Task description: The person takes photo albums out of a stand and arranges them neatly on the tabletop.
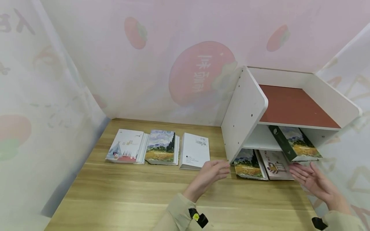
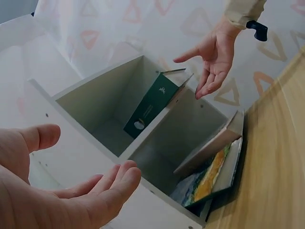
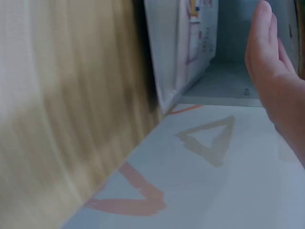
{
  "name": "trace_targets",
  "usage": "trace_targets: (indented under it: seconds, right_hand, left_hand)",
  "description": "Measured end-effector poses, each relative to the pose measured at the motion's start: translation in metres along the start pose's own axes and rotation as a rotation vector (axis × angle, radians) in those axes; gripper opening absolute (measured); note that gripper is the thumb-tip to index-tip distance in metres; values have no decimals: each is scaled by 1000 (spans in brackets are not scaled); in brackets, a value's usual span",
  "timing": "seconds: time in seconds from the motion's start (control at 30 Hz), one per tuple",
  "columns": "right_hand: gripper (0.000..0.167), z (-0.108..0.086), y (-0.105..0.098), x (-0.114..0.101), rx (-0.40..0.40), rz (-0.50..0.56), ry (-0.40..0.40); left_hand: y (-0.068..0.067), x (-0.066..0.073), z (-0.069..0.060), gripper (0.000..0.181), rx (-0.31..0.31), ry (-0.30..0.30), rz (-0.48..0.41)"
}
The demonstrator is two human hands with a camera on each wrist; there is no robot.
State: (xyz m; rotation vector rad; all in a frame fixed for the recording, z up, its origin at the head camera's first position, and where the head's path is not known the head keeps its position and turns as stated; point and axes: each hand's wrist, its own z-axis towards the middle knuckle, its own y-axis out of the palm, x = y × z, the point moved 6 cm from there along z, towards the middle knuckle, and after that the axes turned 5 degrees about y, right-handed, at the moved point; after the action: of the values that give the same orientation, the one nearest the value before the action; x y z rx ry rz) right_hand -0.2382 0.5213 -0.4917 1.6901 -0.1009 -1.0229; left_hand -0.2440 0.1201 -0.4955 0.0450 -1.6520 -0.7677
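Note:
My left hand [image 1: 208,178] is held over the table, fingers extended and holding nothing, near the front lower corner of the white shelf unit [image 1: 245,112]. On the right, my right hand [image 1: 315,183] also has straight fingers and an empty palm. It is just below and in front of a green-spined book [image 1: 297,142] with a landscape cover, which sits tilted in the middle compartment. The left wrist view shows a gap between that hand and the book. In the bottom compartment lie a landscape-covered book [image 1: 247,164] and a pale book [image 1: 276,164] with a furniture drawing.
Left of the shelf unit, a white book with a tent drawing [image 1: 125,146], another landscape-covered book [image 1: 160,146] and a white book with dark lettering [image 1: 196,150] lie on the wooden table [image 1: 121,195]. Printed cloth walls [image 1: 144,80] enclose the table. The unit's top is reddish-brown.

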Motion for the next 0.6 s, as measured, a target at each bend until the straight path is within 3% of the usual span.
trace_targets:
  seconds: [0.17,0.37,0.6]
  right_hand:
    - [61,-8,-5,-19,216,69,-74]
    - [58,-18,-3,-37,277,199,-170]
    - [36,-15,-8,-52,497,116,-175]
  left_hand:
    - [19,4,13,44,-23,-12,7]
    - [40,2,18,39,-62,-26,15]
    - [55,-3,29,41,-98,-46,35]
